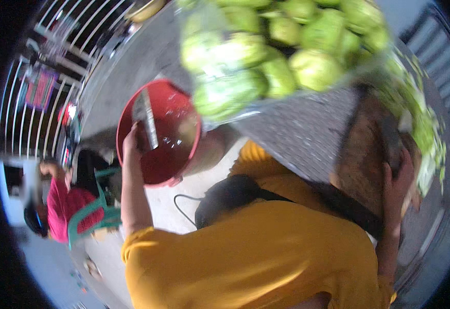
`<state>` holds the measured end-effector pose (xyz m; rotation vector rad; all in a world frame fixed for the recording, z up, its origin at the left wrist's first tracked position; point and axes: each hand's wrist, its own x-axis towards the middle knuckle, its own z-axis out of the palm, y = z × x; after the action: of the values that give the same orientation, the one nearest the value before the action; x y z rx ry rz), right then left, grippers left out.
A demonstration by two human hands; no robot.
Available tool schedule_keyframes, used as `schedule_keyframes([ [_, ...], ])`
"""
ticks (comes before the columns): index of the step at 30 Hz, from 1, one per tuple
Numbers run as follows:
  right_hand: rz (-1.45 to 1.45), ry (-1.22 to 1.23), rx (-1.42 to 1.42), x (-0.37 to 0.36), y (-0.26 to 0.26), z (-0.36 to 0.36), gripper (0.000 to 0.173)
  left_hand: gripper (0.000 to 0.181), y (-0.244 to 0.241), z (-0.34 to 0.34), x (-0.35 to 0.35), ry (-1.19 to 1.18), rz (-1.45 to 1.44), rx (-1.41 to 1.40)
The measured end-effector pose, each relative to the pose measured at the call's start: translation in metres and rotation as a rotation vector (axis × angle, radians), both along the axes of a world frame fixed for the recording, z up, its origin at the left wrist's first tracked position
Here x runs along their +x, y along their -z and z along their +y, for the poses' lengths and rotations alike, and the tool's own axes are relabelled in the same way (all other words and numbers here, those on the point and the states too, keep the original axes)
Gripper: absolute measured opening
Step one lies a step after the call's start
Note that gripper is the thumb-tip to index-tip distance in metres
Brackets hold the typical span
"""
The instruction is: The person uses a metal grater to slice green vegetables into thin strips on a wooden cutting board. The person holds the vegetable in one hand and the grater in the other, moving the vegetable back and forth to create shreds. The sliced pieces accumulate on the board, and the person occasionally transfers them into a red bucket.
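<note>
My left hand (131, 141) reaches over the red plastic basin (159, 179) and grips a flat metal blade (147, 116), which lies above shallow liquid. My right hand (398, 177), at the right, has its fingers around a dark grey flat tool (391, 141) on a brown wooden board (360, 150); blur hides the tool's exact kind. Beside the board lies a heap of cut green vegetable (424, 131). In front of me is a clear plastic bag full of green chayotes (314, 69), between the basin and the board.
A person in a pink shirt (66, 206) sits on a green plastic chair (101, 197) at the left. White metal bars (51, 119) stand behind at the upper left. A dark textured surface (298, 127) lies below the chayote bag. A yellowish bowl (146, 11) is at the top left.
</note>
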<state>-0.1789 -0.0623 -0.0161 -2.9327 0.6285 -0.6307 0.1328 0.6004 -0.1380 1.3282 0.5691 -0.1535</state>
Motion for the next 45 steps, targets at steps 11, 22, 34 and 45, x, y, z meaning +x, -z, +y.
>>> schedule_keyframes([
  [11, 0.031, 0.069, 0.248, -0.014, -0.018, -0.089, 0.051, 0.030, -0.282, -0.155, -0.005, 0.397, -0.343, 0.362],
  [22, -0.154, -0.486, 0.098, -0.023, -0.006, -0.054, 0.043, 0.034, -0.305, -0.421, -0.072, 1.184, -0.280, 0.539],
  [34, -0.123, -0.378, 0.013, -0.030, -0.010, -0.015, 0.035, 0.032, -0.303, -0.497, -0.095, 1.515, -0.381, 0.939],
  [45, -0.160, -0.344, 0.072, -0.031, -0.012, -0.013, 0.025, 0.035, -0.308, -0.510, -0.135, 1.479, -0.904, 1.428],
])
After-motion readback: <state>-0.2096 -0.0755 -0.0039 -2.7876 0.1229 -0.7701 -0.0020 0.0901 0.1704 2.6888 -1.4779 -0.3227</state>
